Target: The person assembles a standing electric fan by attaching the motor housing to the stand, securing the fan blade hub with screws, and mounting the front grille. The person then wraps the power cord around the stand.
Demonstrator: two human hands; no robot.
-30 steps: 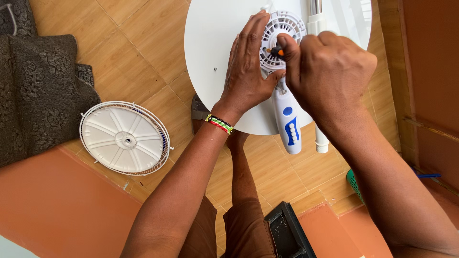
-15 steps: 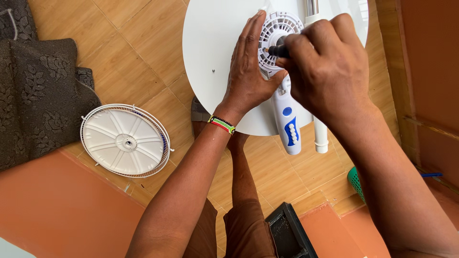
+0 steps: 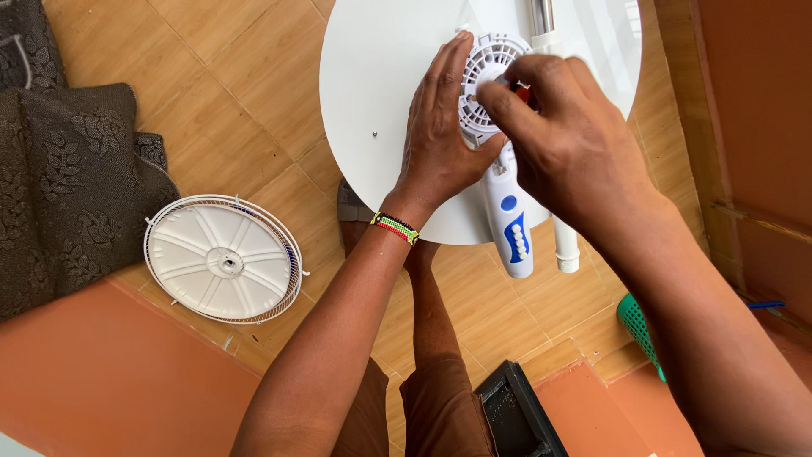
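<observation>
A white round fan base point(image 3: 381, 85) lies flat on the tiled floor. On it rests a white vented motor housing point(image 3: 486, 63), whose neck point(image 3: 512, 233) carries blue buttons. My left hand point(image 3: 440, 144) lies on the base with its fingers along the housing's left side and its thumb hooked under it, gripping it. My right hand point(image 3: 575, 144) is closed around a small tool with a red and black handle point(image 3: 523, 90), most likely a screwdriver, whose tip is hidden at the housing's face. A white tube point(image 3: 564, 245) runs beside the neck.
A white fan grille point(image 3: 222, 258) lies on the floor at the left, next to a dark patterned cloth point(image 3: 68, 186). A green plastic object point(image 3: 639, 326) and a black box point(image 3: 516, 415) sit near my legs. An orange step borders the tiles.
My right hand has turned and shifted slightly over the housing with the tool in it. My left hand has stayed in place on the housing.
</observation>
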